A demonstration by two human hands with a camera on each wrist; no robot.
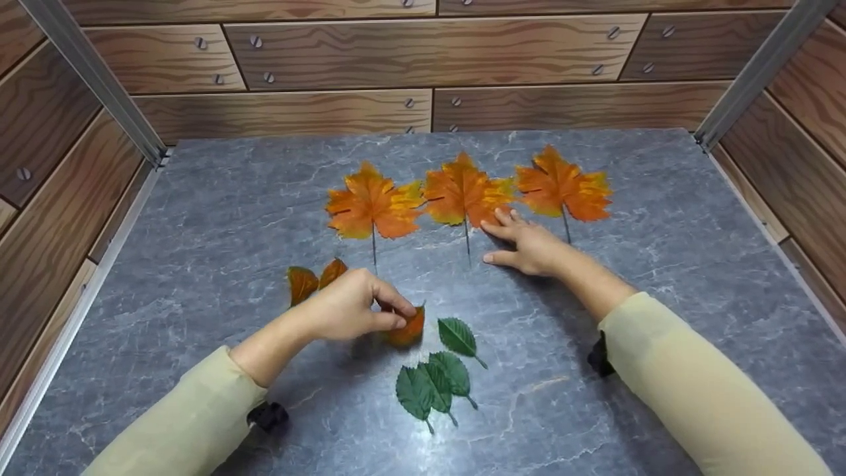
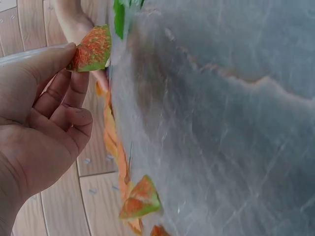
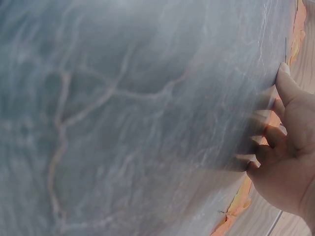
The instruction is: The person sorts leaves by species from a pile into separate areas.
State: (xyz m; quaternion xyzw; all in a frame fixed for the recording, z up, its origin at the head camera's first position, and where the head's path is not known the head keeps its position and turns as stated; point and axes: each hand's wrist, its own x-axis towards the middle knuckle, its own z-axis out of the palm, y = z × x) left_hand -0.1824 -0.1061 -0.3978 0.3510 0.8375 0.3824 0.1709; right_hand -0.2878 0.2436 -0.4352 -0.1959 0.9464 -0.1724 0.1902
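Between thumb and forefinger my left hand (image 1: 353, 307) pinches a small orange-brown leaf (image 1: 408, 328), close above the table. The left wrist view shows the same leaf (image 2: 93, 49) with a green edge. My right hand (image 1: 532, 248) has its fingers spread, and its fingertips touch the lower right edge of the middle orange maple leaf (image 1: 462, 188). Another maple leaf (image 1: 373, 201) lies to its left and a third maple leaf (image 1: 562, 184) to its right, stems toward me. Two small brown-orange leaves (image 1: 303, 284) lie behind my left wrist, partly hidden.
Three overlapping green leaves (image 1: 414, 391) lie near the front middle, with a single green leaf (image 1: 457, 337) just behind them. The grey marbled table (image 1: 218, 198) is bounded by wood-patterned walls (image 1: 330, 56) at the back and both sides, with metal posts (image 1: 99, 79) at the corners.
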